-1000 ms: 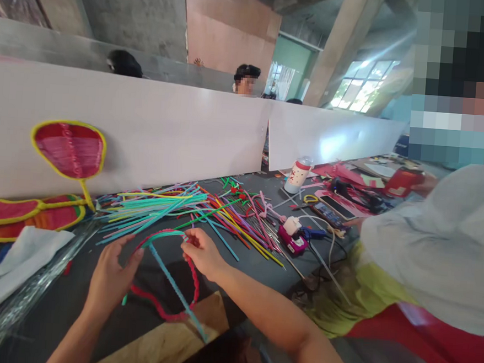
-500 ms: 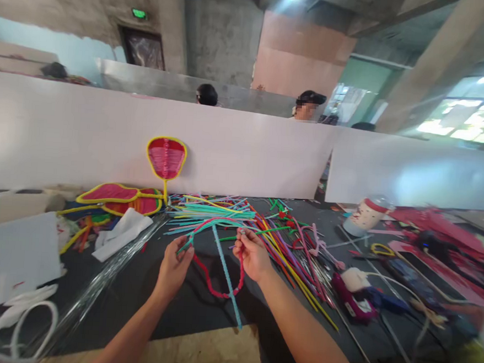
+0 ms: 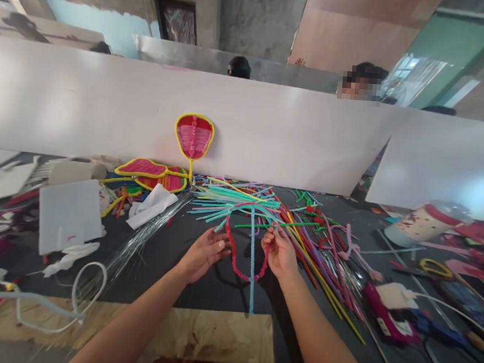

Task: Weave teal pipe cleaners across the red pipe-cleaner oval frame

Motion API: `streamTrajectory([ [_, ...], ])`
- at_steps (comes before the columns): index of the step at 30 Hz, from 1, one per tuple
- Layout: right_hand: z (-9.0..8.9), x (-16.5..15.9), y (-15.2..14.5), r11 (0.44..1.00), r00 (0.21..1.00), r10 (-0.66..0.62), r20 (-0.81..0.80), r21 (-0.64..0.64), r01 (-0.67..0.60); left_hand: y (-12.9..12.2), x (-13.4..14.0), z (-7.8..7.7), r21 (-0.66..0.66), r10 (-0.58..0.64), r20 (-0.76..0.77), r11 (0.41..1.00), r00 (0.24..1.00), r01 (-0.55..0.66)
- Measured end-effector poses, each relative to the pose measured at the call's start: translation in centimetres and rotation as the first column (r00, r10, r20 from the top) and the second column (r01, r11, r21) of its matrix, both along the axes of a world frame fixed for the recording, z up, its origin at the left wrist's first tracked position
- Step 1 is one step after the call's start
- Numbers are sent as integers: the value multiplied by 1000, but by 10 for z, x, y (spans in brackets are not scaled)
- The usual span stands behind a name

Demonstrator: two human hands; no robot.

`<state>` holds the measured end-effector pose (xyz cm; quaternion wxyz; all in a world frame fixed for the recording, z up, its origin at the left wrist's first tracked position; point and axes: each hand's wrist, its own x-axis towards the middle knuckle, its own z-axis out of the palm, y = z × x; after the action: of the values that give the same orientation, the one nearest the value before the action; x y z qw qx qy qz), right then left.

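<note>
Between my hands hangs a loop of twisted red pipe cleaner [image 3: 232, 246], crossed from top to bottom by a straight light-blue pipe cleaner [image 3: 253, 265]. My right hand [image 3: 282, 250] pinches the loop at its right side. At the left, my left hand [image 3: 206, 253] has its fingers apart, close beside the loop and the turquoise end at its upper left. Behind the loop lies a pile of turquoise pipe cleaners [image 3: 232, 198]. A finished-looking pink fan shape with a yellow rim [image 3: 194, 136] stands upright against the white board.
Thin metal wires [image 3: 151, 236] and a white cloth [image 3: 152, 205] lie to the left, near a white card [image 3: 71, 216]. Coloured pipe cleaners [image 3: 326, 276] spread rightward. A cup [image 3: 425, 223], scissors [image 3: 435, 268] and a purple device [image 3: 390, 316] sit at right. A wooden board [image 3: 218, 335] lies in front.
My left hand has let go of the loop's upper left and its fingers have spread. My right hand keeps its pinch. The view has turned downward and to the left.
</note>
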<state>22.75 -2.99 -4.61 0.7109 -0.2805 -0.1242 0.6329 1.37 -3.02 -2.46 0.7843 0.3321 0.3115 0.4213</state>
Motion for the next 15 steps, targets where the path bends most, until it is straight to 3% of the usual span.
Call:
streamTrajectory([
  [3,1,-3,-2,1000,1000,-14,-7,8,14,-5,1,1,-41,-187,-11,982,982,186],
  [9,2,-7,-4,999,1000,-27,-6,34,27,-13,3,-7,-70,-393,-21,918,919,390],
  [15,-7,-10,-7,998,1000,25,-1,50,-25,-20,7,-22,-29,-467,46,883,883,468],
])
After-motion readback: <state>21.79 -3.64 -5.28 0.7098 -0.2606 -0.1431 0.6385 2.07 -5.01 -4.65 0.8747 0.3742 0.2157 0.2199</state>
